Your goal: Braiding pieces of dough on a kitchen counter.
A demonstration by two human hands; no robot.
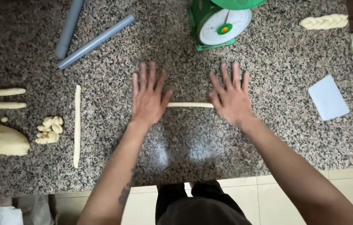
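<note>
Under both palms I see the dough rope [190, 105]: left hand [148, 98] and right hand [231, 98] flat, fingers spread, pressing its ends. Green scale [220, 23] just beyond the fingertips; long strand [77, 125] left; white scraper [328, 97] right.

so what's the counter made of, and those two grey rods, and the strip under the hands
Speckled grey-brown counter: looks like polished granite, faintly reflective. Two grey rods: probably matte plastic pipe, with a hollow-looking end. Thin pale strip between left hand and right hand: soft matte dough.

granite counter [185, 141] with dough rope [190, 105], scale [220, 25]
</note>
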